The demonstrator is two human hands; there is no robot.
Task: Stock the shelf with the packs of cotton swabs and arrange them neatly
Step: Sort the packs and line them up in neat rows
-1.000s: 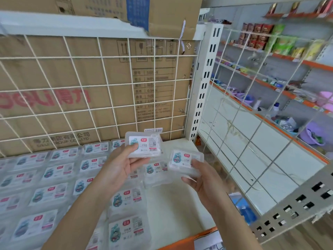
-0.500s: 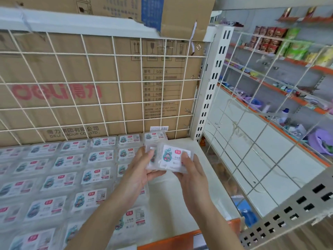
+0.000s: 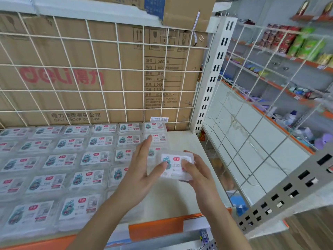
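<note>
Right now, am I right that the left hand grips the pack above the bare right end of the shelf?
Not quite: the head view shows the right hand gripping the pack above the bare right end of the shelf. The left hand is open beside it, fingers straight.

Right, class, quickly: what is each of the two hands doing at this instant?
Left hand: open, fingers straight, thumb touching the pack of cotton swabs.
Right hand: closed, holding that pack.
</note>
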